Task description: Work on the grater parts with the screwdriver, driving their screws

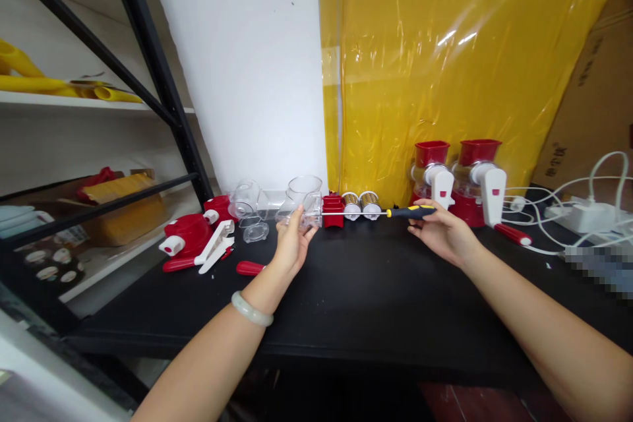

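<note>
My left hand (293,242) is closed around a clear plastic grater housing (302,191), holding it above the black table. In my right hand (439,231) is a screwdriver (411,211) with a black and yellow handle, gripped between thumb and fingers. Its long shaft lies level and points left, its end at the side of the housing. Whether the tip touches a screw is too small to tell. Behind the shaft stand a red hopper part (333,210) and two metal grater drums (370,205) with white ends. Below my left hand a red handle (250,268) lies on the table.
Two assembled red and white rotary graters (479,178) stand at the back right. White cables and a power strip (588,216) lie beside them. Red bases (188,235), white crank arms (217,247) and clear parts (247,198) are at the left. A black shelf frame (153,59) rises there.
</note>
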The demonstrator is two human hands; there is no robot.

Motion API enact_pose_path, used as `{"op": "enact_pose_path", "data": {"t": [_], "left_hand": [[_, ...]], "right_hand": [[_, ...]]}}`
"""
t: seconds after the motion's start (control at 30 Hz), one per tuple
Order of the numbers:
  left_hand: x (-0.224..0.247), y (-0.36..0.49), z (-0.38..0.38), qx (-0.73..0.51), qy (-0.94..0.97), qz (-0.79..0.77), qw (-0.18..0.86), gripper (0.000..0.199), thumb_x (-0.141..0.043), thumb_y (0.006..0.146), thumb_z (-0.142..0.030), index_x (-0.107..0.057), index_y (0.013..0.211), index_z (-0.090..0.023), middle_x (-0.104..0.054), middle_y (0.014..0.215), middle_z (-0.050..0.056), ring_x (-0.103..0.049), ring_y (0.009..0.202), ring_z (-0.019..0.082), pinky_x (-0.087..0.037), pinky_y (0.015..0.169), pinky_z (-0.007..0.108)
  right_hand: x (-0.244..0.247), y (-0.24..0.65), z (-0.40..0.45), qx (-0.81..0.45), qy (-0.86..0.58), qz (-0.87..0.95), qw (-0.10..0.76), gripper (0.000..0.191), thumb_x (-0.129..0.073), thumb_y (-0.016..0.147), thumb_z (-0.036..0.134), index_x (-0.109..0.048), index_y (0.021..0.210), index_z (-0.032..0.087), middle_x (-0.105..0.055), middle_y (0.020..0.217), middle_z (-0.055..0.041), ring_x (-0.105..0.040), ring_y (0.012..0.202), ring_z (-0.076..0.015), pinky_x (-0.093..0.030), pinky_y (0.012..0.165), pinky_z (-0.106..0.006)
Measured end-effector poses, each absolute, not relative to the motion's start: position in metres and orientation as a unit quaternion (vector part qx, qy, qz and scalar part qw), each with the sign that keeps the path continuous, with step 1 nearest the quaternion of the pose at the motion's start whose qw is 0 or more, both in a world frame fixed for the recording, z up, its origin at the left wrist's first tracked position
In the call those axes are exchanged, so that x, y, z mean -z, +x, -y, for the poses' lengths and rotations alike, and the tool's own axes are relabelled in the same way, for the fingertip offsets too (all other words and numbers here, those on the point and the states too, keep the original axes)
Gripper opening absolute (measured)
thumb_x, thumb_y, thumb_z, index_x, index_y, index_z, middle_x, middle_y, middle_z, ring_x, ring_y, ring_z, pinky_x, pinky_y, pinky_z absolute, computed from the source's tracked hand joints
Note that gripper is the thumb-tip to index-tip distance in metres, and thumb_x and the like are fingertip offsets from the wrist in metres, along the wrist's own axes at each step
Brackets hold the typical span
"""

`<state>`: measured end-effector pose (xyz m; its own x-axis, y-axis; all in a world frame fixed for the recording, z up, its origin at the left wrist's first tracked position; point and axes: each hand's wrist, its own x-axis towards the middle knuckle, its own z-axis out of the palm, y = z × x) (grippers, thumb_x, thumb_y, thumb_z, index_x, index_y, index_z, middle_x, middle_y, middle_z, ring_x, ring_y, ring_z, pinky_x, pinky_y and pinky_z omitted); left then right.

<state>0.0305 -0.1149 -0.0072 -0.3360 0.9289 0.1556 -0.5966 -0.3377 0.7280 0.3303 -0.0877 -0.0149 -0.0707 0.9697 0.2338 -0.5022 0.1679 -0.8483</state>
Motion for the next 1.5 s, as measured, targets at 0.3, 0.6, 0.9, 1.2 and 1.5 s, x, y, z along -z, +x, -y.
{"op": "enact_pose_path", "data": {"t": [0.3, 0.6, 0.9, 1.2, 1.5], "left_hand": [[0.005, 0.031, 0.116, -0.766, 0.282, -0.291, 0.499, 0.045, -0.086, 0.062, -0.035, -0.051, 0.086, -0.02, -0.068, 0.077, -0.001, -0.066, 0.069, 0.013, -0.054, 0.073, 0.031], [0.008, 0.03, 0.114, -0.763, 0.293, -0.293, 0.497, 0.044, -0.085, 0.063, -0.036, -0.051, 0.085, -0.019, -0.066, 0.074, -0.002, -0.067, 0.071, 0.013, -0.054, 0.076, 0.033], [0.007, 0.032, 0.112, -0.762, 0.295, -0.304, 0.49, 0.045, -0.085, 0.063, -0.037, -0.051, 0.088, -0.021, -0.067, 0.078, -0.002, -0.067, 0.071, 0.014, -0.054, 0.079, 0.034], [0.006, 0.031, 0.111, -0.764, 0.286, -0.311, 0.488, 0.041, -0.083, 0.068, -0.035, -0.05, 0.089, -0.021, -0.067, 0.082, -0.001, -0.067, 0.075, 0.014, -0.055, 0.079, 0.034], [0.007, 0.031, 0.108, -0.761, 0.299, -0.302, 0.49, 0.039, -0.084, 0.065, -0.038, -0.057, 0.085, -0.02, -0.068, 0.078, 0.001, -0.068, 0.072, 0.016, -0.057, 0.076, 0.032]], "right_hand": [[0.018, 0.324, 0.088, -0.539, -0.331, 0.478, 0.609, 0.03, -0.078, 0.074, 0.049, -0.062, 0.076, 0.024, -0.044, 0.043, 0.0082, -0.034, 0.037, -0.008, -0.03, 0.04, -0.022], [0.017, 0.327, 0.086, -0.567, -0.331, 0.462, 0.596, 0.038, -0.067, 0.079, 0.062, -0.06, 0.076, 0.025, -0.055, 0.053, 0.0017, -0.049, 0.046, -0.0145, -0.039, 0.045, -0.028], [0.018, 0.33, 0.086, -0.567, -0.29, 0.48, 0.603, 0.027, -0.073, 0.072, 0.044, -0.058, 0.086, 0.028, -0.064, 0.076, 0.0013, -0.061, 0.064, -0.0174, -0.048, 0.057, -0.031], [0.028, 0.325, 0.079, -0.527, -0.323, 0.468, 0.632, 0.034, -0.078, 0.067, 0.038, -0.054, 0.089, 0.027, -0.055, 0.061, 0.0071, -0.05, 0.049, -0.0113, -0.042, 0.05, -0.025], [0.033, 0.325, 0.074, -0.492, -0.366, 0.497, 0.614, 0.043, -0.068, 0.076, 0.066, -0.053, 0.082, 0.026, -0.034, 0.041, 0.0112, -0.035, 0.035, -0.0106, -0.042, 0.045, -0.029]]}}
